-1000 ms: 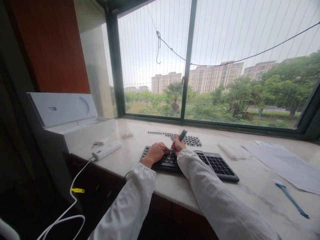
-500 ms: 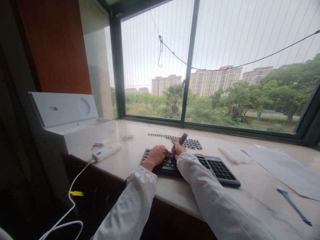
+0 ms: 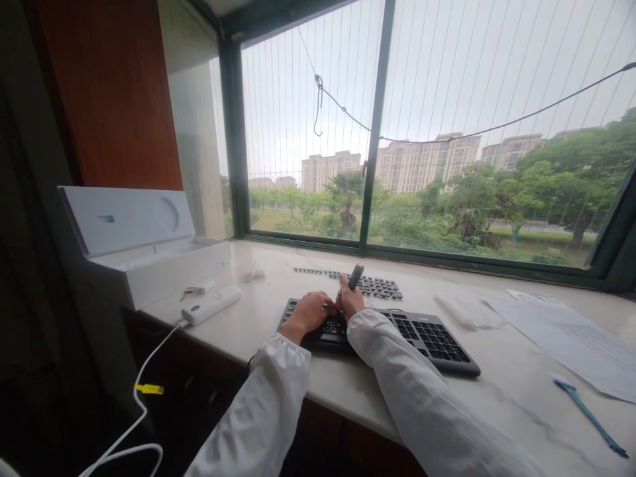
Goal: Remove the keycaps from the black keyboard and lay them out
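Observation:
A black keyboard [image 3: 437, 334] lies on the pale marble counter, many of its key positions showing without caps. My right hand [image 3: 352, 302] is wrapped round a dark grey, stick-like tool [image 3: 356, 275], its upper end poking out above the fist and its lower end down at the keyboard, hidden by my fingers. Close beside it, my left hand [image 3: 311, 311] rests over the keyboard's left half with fingertips pinched together near the tool's lower end; whatever they hold is too small to make out. Behind the keyboard, loose black keycaps [image 3: 381, 287] are laid out in rows.
At the left stand an open white box [image 3: 173, 265] and a white power strip [image 3: 213, 303] with a cable hanging over the counter edge. To the right lie a clear plastic bag [image 3: 467, 311], a printed sheet [image 3: 561, 341] and a blue stick-like tool [image 3: 591, 417].
My right hand has shifted slightly left, closer to my left hand, and the dark grey tool now stands more upright. My left hand stays nearly in place.

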A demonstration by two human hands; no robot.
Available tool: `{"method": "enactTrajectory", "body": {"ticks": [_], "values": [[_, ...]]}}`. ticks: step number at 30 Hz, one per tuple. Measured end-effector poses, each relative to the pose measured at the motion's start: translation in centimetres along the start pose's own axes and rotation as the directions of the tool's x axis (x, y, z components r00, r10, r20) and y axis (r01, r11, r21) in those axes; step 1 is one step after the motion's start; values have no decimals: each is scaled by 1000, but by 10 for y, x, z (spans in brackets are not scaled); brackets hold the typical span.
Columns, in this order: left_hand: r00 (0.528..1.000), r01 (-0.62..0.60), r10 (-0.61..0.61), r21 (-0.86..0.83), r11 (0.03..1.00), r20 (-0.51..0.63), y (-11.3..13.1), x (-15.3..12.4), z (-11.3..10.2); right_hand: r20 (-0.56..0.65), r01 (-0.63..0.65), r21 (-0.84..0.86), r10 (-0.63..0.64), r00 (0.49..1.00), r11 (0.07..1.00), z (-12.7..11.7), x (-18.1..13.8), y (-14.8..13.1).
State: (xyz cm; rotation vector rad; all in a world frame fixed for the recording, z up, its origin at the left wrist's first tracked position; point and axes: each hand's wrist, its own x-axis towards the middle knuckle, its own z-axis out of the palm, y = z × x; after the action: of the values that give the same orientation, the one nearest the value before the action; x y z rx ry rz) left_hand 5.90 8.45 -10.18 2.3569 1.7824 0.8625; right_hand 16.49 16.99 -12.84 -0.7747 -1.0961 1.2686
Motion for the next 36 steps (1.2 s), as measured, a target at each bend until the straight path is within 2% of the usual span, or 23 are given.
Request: {"method": "enactTrajectory", "body": {"ticks": [3,10,18,25,32,36], "values": [[999,42,-42,21,999,7,3,-2,-3,-50,60,-135,-68,996,989,2,-6,-3],[990,141,-141,50,989,-16,3,-2,-2,-46,210,-406,-250,967,889,6,-17,-10],[986,164,-164,27,986,15,-5,1,2,61,335,-497,-352,934,801,9,-24,-12],[987,159,-159,6,987,24,-7,1,2,54,352,-525,-382,923,775,9,-30,-17],[987,157,-158,8,987,32,-8,2,4,83,373,-638,-421,903,674,8,-30,-18],[983,180,-179,-4,984,37,-7,2,3,95,367,-663,-413,906,653,7,-31,-18]]}}
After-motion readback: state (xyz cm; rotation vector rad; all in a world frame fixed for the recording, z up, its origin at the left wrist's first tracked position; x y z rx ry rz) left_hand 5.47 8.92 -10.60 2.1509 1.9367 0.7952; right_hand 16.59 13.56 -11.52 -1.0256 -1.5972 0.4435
